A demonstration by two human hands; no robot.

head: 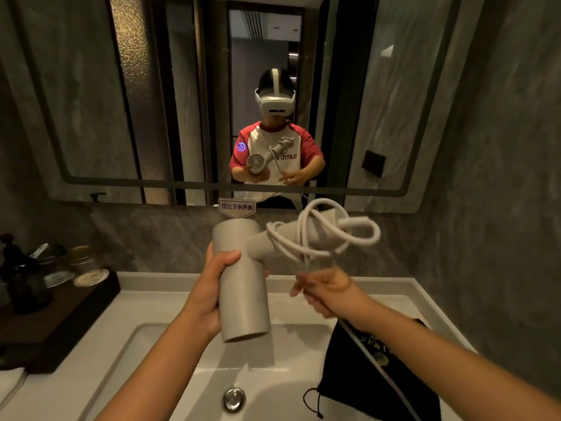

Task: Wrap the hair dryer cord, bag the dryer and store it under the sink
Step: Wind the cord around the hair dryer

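My left hand [209, 287] grips the barrel of a light grey hair dryer [243, 287], held upright above the sink with its handle pointing right. Several loose loops of the white cord [321, 235] lie around the handle. My right hand [324, 288] is below the handle with the cord running through its fingers; the free length trails down past my right forearm. A black drawstring bag [373, 372] lies flat on the right rim of the sink, partly hidden by my right arm.
A white sink [170, 354] with a metal drain plug [233, 399] is below my hands. A dark wooden tray [60, 317] with bottles and jars stands on the left counter. A mirror [91, 101] covers the wall ahead.
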